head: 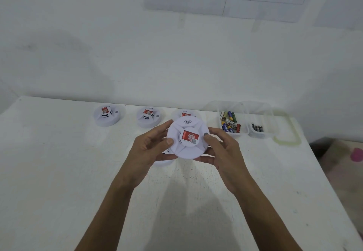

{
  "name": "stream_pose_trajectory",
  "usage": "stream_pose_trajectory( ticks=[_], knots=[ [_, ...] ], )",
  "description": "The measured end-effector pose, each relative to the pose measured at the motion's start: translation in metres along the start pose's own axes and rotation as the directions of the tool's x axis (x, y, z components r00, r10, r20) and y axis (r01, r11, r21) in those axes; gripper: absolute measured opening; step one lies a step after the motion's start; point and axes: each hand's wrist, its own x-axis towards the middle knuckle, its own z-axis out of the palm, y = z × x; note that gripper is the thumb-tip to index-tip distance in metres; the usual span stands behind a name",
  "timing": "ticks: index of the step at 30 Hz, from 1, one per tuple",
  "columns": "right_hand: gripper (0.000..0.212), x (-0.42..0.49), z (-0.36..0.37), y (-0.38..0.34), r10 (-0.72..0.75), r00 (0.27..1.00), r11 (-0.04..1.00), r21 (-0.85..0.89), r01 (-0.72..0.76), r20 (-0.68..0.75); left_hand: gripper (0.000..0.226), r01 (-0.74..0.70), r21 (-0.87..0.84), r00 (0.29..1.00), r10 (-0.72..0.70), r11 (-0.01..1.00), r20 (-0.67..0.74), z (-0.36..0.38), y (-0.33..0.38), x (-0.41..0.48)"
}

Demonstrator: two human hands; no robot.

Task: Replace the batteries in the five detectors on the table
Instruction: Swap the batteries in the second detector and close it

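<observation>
A round white detector (188, 146) with a red sticker on its raised centre is held above the table, face toward me. My left hand (151, 148) grips its left rim and my right hand (222, 148) grips its right rim, thumb on the centre cap. Two more detectors (107, 115) (148, 117) stand in a row at the back of the table. A third (184, 114) is mostly hidden behind the held one. Another white piece (163, 162) lies on the table under my left hand, mostly hidden.
A clear tray (229, 122) with several mixed coloured batteries sits at the back right, beside a smaller tray (257, 130) with a few black batteries. A clear lid (286, 131) lies behind them. The white table (59, 172) ends at the right, near a pink object (356, 153).
</observation>
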Motion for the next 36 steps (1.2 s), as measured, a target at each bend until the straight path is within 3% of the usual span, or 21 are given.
stream_pose_trajectory(
  ticks=[29, 36],
  knots=[
    [0.018, 0.0, 0.0012, -0.0008, 0.035, 0.999, 0.999, -0.004, -0.035, 0.004, 0.047, 0.025, -0.025, 1.0, -0.025, 0.999, 0.0, -0.0023, 0.0007, 0.0001],
    [0.034, -0.0022, -0.0007, -0.0045, 0.037, 0.994, 0.998, 0.038, -0.041, 0.098, 0.047, 0.016, -0.03, 1.0, -0.016, 0.999, -0.007, -0.0031, 0.0011, 0.0016]
  ],
)
